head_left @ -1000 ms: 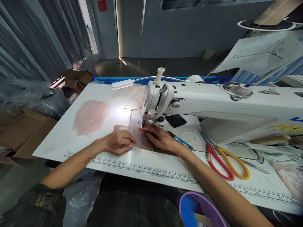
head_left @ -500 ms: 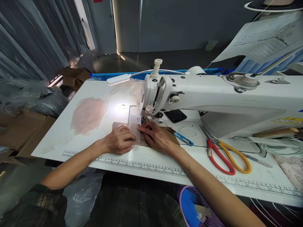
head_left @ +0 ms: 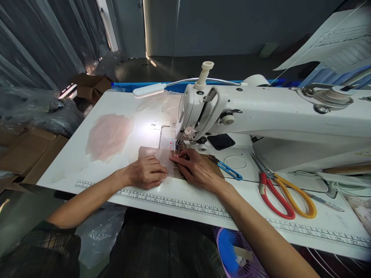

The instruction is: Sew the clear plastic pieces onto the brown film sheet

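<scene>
A thin brownish piece of fabric (head_left: 150, 151) lies on the white sewing table (head_left: 95, 170), right in front of the needle of a white sewing machine (head_left: 261, 112). My left hand (head_left: 145, 172) rests on its left part with the fingers curled down onto it. My right hand (head_left: 197, 168) presses on its right part, with the forefinger stretched toward the presser foot (head_left: 177, 146). Both hands hold the fabric flat against the table. A small lamp (head_left: 149, 90) lights the needle area.
A pink fabric piece (head_left: 108, 134) lies at the left of the table. Blue thread snips (head_left: 230, 171) and scissors with red and yellow handles (head_left: 285, 195) lie to the right. A printed ruler (head_left: 179, 202) runs along the front edge. A purple basket (head_left: 232, 251) stands below; cardboard boxes (head_left: 29, 150) are at the left.
Both hands and the fabric have slid slightly away from me toward the needle. My view has shifted a little.
</scene>
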Motion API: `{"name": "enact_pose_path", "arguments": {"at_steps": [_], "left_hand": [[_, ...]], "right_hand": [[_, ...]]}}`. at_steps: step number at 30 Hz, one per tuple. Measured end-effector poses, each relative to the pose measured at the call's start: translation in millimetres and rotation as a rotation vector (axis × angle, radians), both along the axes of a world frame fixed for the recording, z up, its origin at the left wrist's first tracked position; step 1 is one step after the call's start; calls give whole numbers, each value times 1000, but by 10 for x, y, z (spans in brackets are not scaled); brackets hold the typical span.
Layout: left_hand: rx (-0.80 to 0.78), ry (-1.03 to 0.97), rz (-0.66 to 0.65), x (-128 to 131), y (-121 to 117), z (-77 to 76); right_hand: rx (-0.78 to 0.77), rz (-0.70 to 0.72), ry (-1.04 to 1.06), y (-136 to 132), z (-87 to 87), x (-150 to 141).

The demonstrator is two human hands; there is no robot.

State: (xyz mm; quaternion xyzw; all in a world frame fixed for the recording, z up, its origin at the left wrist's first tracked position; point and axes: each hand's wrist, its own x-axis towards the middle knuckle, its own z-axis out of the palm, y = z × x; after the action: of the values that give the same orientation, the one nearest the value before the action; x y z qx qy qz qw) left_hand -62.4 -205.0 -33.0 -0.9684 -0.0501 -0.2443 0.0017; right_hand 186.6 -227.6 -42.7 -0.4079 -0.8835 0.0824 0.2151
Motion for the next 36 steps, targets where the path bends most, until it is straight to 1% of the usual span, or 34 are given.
{"name": "enact_pose_path", "arguments": {"at_steps": [5, 8, 11, 15, 20, 23, 26, 32, 36], "left_hand": [[151, -24, -1, 55, -81, 23], [189, -51, 34, 64, -91, 20], [184, -109, 43, 51, -68, -2], [151, -143, 42, 37, -41, -33], [134, -133, 52, 36, -42, -36], [130, -106, 50, 32, -38, -38], [127, -123, 34, 31, -31, -44], [131, -133, 27, 36, -30, -44], [129, -138, 34, 42, -23, -55]], "right_hand": [[7, -81, -81, -32, 6, -63], [-27, -97, -6, -41, 3, -22], [-51, -57, 72, -19, -21, 53], [17, 4, 52, 15, -57, 91], [51, -2, -7, 6, -49, 56], [54, -3, -9, -6, -43, 52], [57, -1, 6, -6, -49, 56], [12, -21, 37, -36, -18, 55], [-86, 33, 62, -115, 67, 48]]}}
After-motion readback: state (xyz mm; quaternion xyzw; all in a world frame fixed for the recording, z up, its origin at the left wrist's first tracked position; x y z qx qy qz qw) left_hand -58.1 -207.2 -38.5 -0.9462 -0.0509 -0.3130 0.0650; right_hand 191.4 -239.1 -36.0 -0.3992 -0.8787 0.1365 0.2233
